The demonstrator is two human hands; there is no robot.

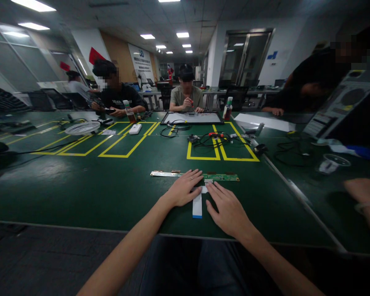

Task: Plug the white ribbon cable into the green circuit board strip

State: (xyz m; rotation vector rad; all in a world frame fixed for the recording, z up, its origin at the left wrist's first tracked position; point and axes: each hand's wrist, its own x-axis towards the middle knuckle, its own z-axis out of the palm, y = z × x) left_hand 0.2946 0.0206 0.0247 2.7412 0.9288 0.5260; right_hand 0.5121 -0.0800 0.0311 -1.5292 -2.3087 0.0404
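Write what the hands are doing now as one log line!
left hand: flat, resting on circuit board | right hand: touching ribbon cable far end | ribbon cable: flat on green table, blue tip toward person

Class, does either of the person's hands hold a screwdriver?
No: left hand and right hand rest flat, tool-free, at the circuit board and ribbon cable.

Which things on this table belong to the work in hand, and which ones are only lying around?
In the work:
- narrow circuit board, under the fingers of the left hand
- white flat cable, beside the right hand

Lying about:
- white fan
- white box
- tangle of wires
- clear cup
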